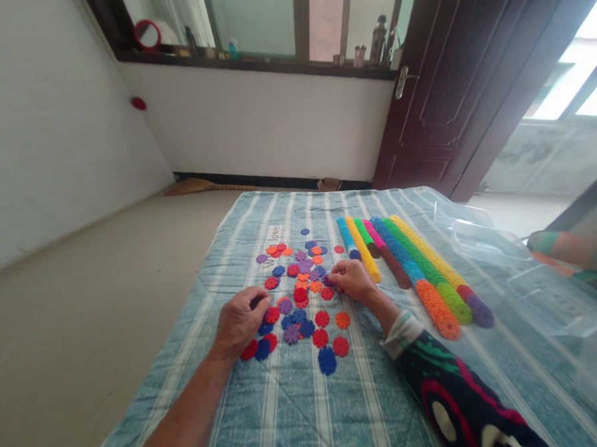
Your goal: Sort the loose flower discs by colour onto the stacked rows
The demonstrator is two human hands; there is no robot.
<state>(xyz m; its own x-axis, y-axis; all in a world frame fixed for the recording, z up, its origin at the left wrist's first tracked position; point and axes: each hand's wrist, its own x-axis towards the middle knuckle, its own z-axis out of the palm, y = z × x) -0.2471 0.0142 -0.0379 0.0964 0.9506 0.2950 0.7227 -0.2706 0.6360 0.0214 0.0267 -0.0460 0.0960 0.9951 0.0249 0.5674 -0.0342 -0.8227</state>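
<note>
Several flat plastic flower discs (pixel 302 296) in red, blue, purple and orange lie scattered on a blue striped cloth (pixel 298 410). My left hand (pixel 241 320) rests at the pile's left edge, fingers curled over a red disc (pixel 272 314). Its grip is hard to judge. My right hand (pixel 351 277) sits at the pile's right edge, fingertips pinched among the discs near a red one (pixel 327 293). To the right lie several long rods of stacked discs (pixel 406 271), sorted by colour.
Clear plastic containers and a lid (pixel 532 284) stand at the right of the cloth. A folded colourful fabric (pixel 575 249) lies beyond them. A dark wooden door (pixel 451 82) is at the back right; a window sill (pixel 250 59) holds small items. Bare floor lies to the left.
</note>
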